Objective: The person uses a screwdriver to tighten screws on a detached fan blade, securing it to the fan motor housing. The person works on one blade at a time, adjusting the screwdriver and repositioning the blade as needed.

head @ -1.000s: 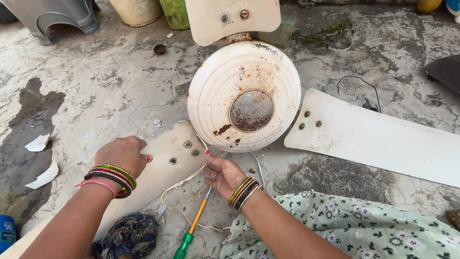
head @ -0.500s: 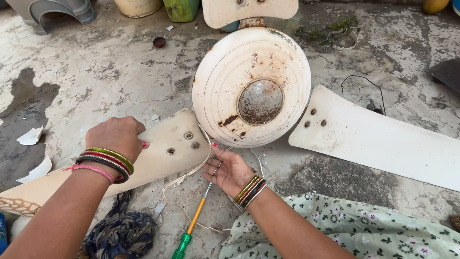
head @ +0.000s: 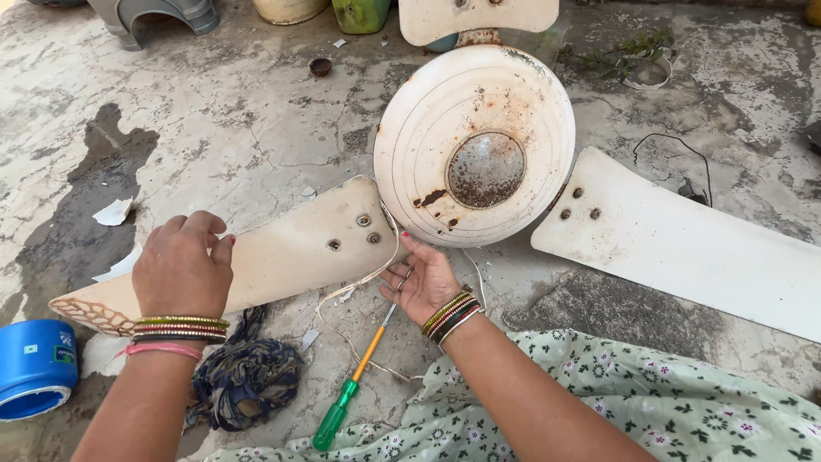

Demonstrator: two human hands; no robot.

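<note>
Cream fan blade (head: 282, 252) gripped by left hand (head: 182, 269); right hand (head: 423, 278) fingers open beside blue tub (head: 34, 368), contents hidden.

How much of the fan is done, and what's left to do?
The right blade and top blade sit at the round motor body. The left hand grips the left blade, and the right hand rests under the body's edge. The screwdriver lies unused on the floor. Whether that blade's bolts are tight cannot be told.
</note>
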